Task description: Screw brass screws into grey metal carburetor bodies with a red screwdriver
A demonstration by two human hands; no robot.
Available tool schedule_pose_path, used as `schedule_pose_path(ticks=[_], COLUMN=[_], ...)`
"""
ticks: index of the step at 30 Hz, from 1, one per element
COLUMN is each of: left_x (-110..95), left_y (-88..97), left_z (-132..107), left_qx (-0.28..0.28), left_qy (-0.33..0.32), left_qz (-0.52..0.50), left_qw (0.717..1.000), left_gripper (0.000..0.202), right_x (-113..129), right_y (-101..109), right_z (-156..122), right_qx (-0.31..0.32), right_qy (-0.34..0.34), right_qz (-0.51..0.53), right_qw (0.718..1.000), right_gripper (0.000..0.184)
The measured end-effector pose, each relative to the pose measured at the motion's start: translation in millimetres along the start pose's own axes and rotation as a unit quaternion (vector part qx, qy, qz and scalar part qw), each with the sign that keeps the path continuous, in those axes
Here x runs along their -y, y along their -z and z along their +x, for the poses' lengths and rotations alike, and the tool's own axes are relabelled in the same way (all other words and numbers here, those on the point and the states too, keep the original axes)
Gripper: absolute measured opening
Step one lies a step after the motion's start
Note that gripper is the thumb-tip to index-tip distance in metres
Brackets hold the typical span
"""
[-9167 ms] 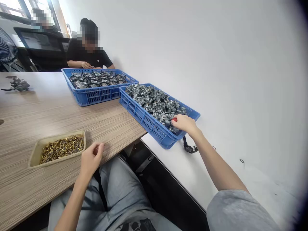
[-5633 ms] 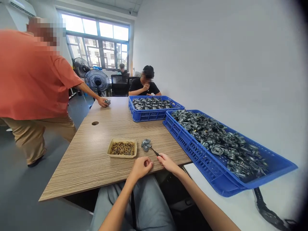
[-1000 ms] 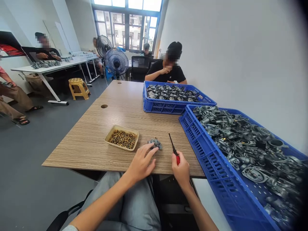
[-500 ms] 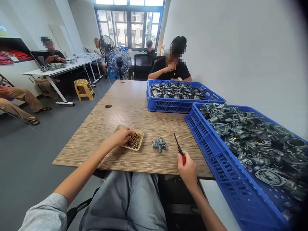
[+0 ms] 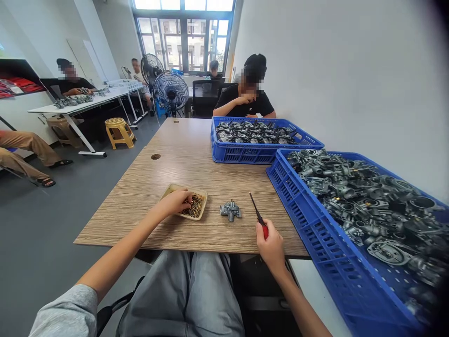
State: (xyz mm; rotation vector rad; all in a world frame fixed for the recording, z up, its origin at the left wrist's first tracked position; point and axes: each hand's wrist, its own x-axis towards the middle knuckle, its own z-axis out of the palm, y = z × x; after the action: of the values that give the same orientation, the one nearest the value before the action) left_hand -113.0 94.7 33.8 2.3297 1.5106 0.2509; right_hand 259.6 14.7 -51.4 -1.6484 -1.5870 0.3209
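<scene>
Head view: a silver die-cast carburetor body (image 5: 230, 210) sits upright near the tabletop (image 5: 140, 220) front edge — the left hand (image 5: 174, 202), half-curled in a tray (image 5: 202, 202) of brass screws (image 5: 194, 208), may or may not hold one — the right hand (image 5: 271, 243) grips a red-handled screwdriver (image 5: 257, 216).

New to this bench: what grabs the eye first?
The big blue plastic crate heaped with die-cast carburetor parts fills the right of the view, with a second blue crate beyond it. On the wood-grain table, nearer the person, the left hand is in a small tray of brass screws. The right hand holds a red-handled screwdriver beside a single carburetor.
</scene>
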Motion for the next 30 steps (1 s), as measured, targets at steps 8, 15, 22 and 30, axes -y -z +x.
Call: schedule_pose_path(ticks=[8, 15, 22, 30], left_x=[7, 0, 5, 13], left_y=[6.6, 0.8, 9.5, 15.1], left_z=[-6, -5, -3, -14], left_qx=[-0.007, -0.005, -0.030, -0.003], left_qy=[-0.001, -0.016, -0.022, 0.018], left_qz=[0.010, -0.008, -0.022, 0.025], left_qw=[1.000, 1.000, 0.999, 1.000], left_gripper=[0.005, 0.011, 0.031, 0.028], right_x=[2, 3, 1, 1], right_y=[0, 0, -1, -2], right_z=[0, 1, 0, 0], right_qx=[-0.002, -0.001, -0.005, -0.005], right_qy=[0.003, 0.007, 0.010, 0.013], right_qz=[0.000, 0.006, -0.002, -0.009], right_qw=[1.000, 1.000, 1.000, 1.000], right_gripper=[0.034, 0.036, 0.035, 0.034])
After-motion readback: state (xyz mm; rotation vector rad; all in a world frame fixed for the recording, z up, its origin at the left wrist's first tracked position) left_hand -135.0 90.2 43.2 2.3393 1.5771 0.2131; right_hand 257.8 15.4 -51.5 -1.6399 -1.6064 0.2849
